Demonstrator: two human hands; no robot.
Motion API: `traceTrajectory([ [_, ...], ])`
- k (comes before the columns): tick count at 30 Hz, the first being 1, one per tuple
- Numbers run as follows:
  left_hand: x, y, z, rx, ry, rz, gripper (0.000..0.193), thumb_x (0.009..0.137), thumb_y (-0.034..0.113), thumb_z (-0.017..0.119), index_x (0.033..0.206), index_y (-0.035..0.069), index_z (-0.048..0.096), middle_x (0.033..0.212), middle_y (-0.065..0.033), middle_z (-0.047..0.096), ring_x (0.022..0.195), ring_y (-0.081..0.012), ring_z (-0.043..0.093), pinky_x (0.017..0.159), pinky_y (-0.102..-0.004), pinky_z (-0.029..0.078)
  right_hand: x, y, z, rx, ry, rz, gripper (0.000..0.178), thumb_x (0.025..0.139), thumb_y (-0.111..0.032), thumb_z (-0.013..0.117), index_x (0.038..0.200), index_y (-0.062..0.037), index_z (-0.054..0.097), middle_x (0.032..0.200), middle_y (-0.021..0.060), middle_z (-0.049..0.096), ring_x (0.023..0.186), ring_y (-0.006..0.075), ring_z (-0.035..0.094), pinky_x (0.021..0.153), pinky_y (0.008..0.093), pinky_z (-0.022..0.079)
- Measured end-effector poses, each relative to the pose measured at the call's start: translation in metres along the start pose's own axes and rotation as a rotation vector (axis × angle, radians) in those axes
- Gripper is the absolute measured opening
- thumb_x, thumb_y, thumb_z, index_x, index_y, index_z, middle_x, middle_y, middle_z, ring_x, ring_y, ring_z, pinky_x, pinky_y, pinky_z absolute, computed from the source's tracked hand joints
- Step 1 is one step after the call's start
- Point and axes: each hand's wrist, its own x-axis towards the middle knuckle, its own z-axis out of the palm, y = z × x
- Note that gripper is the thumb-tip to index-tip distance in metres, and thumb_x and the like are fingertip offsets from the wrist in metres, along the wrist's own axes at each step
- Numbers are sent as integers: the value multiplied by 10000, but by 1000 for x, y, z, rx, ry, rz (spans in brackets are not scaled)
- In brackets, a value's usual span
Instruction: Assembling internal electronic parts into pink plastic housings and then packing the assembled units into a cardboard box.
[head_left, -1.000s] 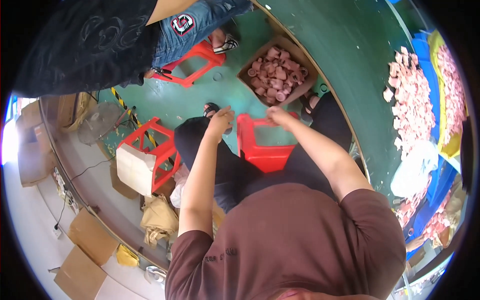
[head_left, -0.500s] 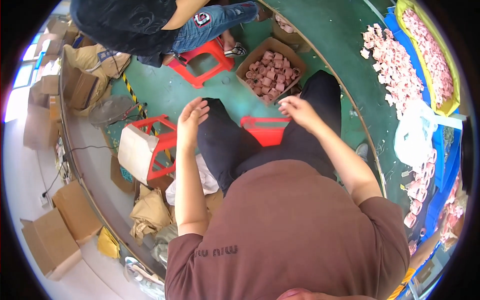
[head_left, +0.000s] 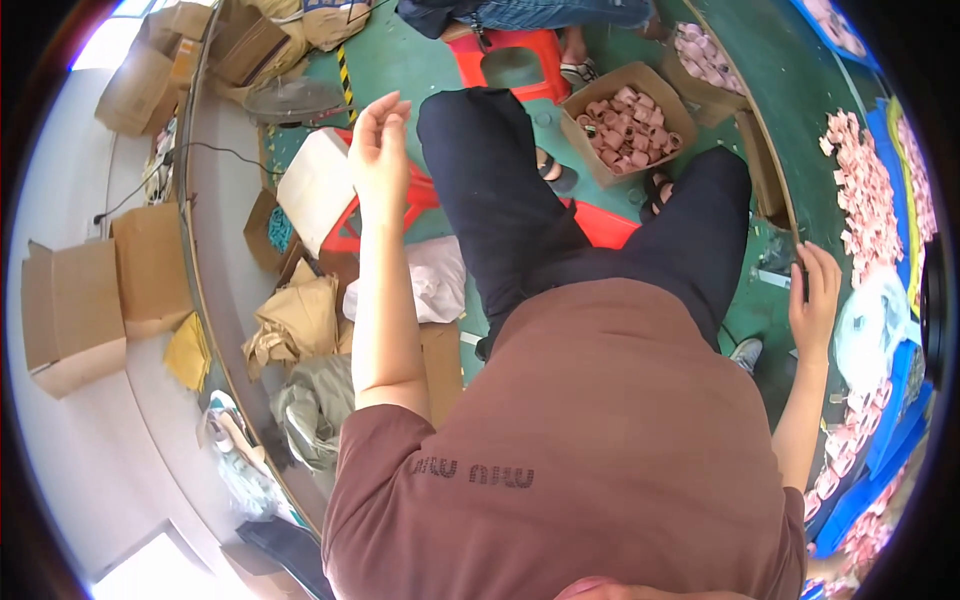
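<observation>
My left hand (head_left: 380,150) is raised beside my left knee, its fingers loosely bent and apart, with nothing seen in it. Over at the right, my right hand (head_left: 816,300) is at the brown edge (head_left: 778,170) of a green surface. Its fingers are bent toward the thumb. A small dark strip shows between them, too little of it to name. Beyond that hand lies a heap of small pale pink plastic parts (head_left: 865,195), and close to the wrist is a clear plastic bag (head_left: 868,335).
A cardboard box (head_left: 612,165) of pink cup-shaped parts stands ahead between my knees. A person in jeans (head_left: 570,12) sits by a red stool (head_left: 545,65). Left are a red stool with a pale cover (head_left: 318,190), crumpled brown paper (head_left: 300,320) and open cartons (head_left: 75,310).
My view has turned rightward and down. My right hand has moved from over my lap out to the right edge. My left hand stays raised on the left.
</observation>
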Motion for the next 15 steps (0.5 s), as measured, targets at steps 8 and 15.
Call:
traceTrajectory([
  [8, -29, -79, -13, 1152, -590, 876, 358, 893, 287, 590, 1202, 119, 662, 1389, -79, 563, 1238, -263, 569, 975, -468, 483, -14, 11, 5, -89, -25, -62, 217, 872, 4, 632, 1083, -42, 650, 1208, 95, 610, 1163, 301, 531, 1007, 402, 391],
  [15, 33, -62, 32, 561, -176, 343, 259, 848, 126, 595, 1075, 15, 649, 1150, -200, 645, 1076, -357, 596, 947, -465, 452, -16, 2, 1, -179, -33, -19, 211, 817, -16, 666, 1019, -76, 664, 1154, 54, 630, 1138, 283, 545, 990, 386, 364],
])
